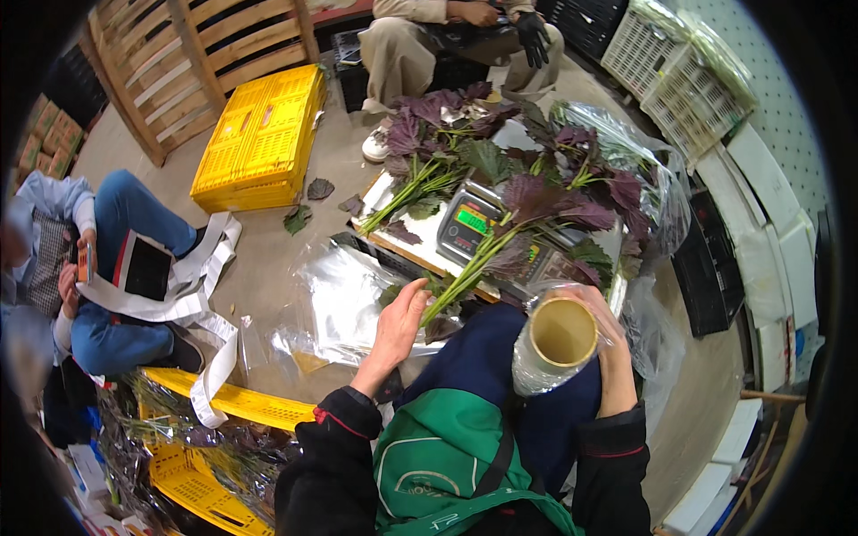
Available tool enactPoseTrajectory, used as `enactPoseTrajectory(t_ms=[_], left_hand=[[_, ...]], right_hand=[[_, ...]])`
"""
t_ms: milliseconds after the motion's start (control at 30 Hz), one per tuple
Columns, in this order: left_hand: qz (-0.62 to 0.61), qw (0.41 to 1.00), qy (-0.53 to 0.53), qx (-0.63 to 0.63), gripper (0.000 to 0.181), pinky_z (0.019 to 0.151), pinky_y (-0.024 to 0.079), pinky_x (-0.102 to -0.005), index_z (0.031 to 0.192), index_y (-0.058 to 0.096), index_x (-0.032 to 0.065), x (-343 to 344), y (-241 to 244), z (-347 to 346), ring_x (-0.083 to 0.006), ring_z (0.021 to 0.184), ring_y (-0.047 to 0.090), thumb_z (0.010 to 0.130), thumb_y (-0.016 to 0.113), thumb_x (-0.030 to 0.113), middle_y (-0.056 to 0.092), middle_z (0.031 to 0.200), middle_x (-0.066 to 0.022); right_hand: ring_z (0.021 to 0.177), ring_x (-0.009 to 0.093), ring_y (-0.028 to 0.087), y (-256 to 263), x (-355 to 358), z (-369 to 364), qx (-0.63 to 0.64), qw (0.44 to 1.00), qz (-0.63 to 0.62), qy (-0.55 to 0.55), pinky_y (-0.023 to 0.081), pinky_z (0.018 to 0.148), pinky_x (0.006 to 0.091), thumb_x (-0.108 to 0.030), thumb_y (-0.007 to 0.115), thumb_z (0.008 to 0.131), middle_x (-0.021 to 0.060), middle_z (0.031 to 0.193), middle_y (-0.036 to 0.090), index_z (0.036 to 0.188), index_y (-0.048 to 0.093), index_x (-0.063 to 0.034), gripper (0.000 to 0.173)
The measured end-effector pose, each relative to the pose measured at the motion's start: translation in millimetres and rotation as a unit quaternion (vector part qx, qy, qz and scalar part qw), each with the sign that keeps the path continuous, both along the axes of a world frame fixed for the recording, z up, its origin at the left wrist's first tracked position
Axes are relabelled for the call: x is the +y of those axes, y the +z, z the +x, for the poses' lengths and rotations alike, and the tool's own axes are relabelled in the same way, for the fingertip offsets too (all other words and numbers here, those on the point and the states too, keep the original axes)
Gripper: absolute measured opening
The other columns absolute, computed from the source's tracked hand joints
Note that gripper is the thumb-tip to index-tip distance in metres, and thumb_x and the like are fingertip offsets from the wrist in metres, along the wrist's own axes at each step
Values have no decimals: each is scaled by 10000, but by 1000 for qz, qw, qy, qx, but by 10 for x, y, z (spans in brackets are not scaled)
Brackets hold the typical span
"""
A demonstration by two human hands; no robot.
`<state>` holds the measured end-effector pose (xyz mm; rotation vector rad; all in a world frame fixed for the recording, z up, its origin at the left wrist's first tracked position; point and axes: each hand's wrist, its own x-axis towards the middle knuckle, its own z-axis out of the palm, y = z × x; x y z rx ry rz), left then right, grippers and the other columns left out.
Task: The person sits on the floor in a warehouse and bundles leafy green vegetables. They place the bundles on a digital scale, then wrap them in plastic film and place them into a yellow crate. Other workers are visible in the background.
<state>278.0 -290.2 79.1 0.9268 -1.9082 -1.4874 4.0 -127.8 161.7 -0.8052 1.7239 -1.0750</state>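
A cardboard tube (pixel 564 333) wrapped in clear plastic stands between my knees. My right hand (pixel 606 335) is at its far right side, partly hidden by clear film; whether it grips the tube is unclear. Beside the cut stems (pixel 462 271) of a bunch of purple-green shiso-like leaves, my left hand (pixel 400 318) has its fingers raised, seemingly holding nothing. That bunch lies across a digital scale (pixel 469 221) with a lit green display. More leafy bunches (pixel 429 134) cover the far side of the low work surface. Clear plastic bags (pixel 345 301) lie on the floor left of it.
Stacked yellow crates (pixel 258 141) stand at the upper left, near a wooden pallet (pixel 201 60). A seated co-worker (pixel 402 53) is opposite; another (pixel 127 328) sits left with a label strip (pixel 214 328). A yellow crate (pixel 201 492) holds bagged greens. White boxes (pixel 764 268) line the right.
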Motion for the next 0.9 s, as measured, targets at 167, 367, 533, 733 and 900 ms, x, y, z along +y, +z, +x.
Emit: enactPoseTrajectory(t_ms=[167, 367, 533, 733, 900], left_hand=[[147, 985, 59, 72, 484, 715, 446, -273, 1139, 517, 3, 27, -186, 174, -167, 806, 591, 941, 352, 413, 630, 968, -96], [253, 958, 55, 122, 449, 657, 420, -229, 1093, 539, 4, 149, -501, 195, -115, 764, 584, 954, 331, 377, 627, 933, -89], [286, 946, 76, 136, 433, 652, 422, -229, 1068, 550, 3, 96, -609, 266, -119, 749, 591, 957, 330, 360, 628, 925, -85], [277, 950, 65, 131, 423, 661, 430, -234, 1062, 552, 1, -36, -565, 229, -120, 753, 592, 957, 332, 348, 631, 910, -78], [278, 950, 40, 140, 372, 678, 447, -236, 1072, 551, 0, -134, -470, 159, -115, 786, 587, 948, 390, 312, 629, 929, -82]], right_hand=[[668, 99, 486, 185, 46, 156, 54, 994, -91, 41, 427, 599, 267, -317, 543, 857, 17, 721, 574, 796, 576, 13, 337], [684, 142, 572, 18, 194, 316, -96, 966, -92, -220, 458, 621, 234, -186, 569, 834, 80, 786, 614, 858, 595, 1, 190], [668, 112, 526, 263, -54, 495, -103, 976, -23, -192, 423, 595, 221, -146, 559, 819, 76, 760, 589, 804, 582, -10, 139], [707, 110, 504, 120, 21, 390, -62, 982, -71, -165, 405, 644, 211, -217, 543, 820, 86, 831, 580, 854, 554, -3, 216], [715, 100, 489, 97, -4, 385, -87, 980, -70, -164, 396, 658, 207, -196, 541, 841, 67, 837, 567, 886, 557, -6, 195]])
